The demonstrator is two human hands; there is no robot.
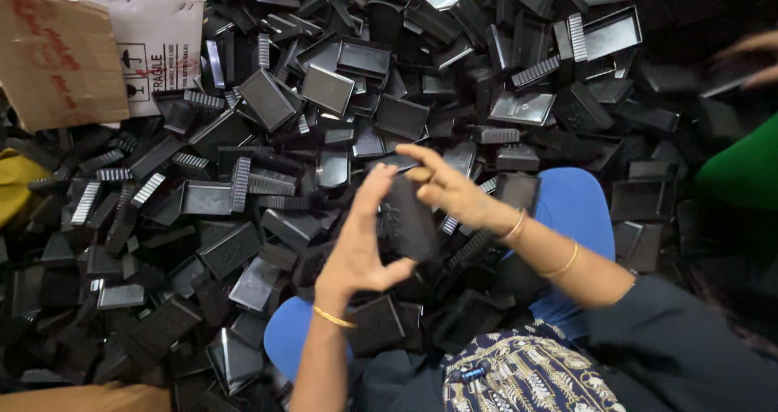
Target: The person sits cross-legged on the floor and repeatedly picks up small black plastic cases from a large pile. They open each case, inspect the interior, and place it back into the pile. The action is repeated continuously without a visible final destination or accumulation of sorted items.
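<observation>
A black plastic box part is held upright between both hands above my lap. My left hand grips its left side, thumb under the lower edge and fingers raised along the top. My right hand presses on its upper right corner, fingers stretched to the left. Both wrists wear thin gold bangles. A huge heap of similar black plastic trays and ribbed pieces covers the floor all around the hands.
Blue-clad knees stick out of the heap. A cardboard box and a white carton stand at the top left. Another person's hand and green sleeve are at the right edge.
</observation>
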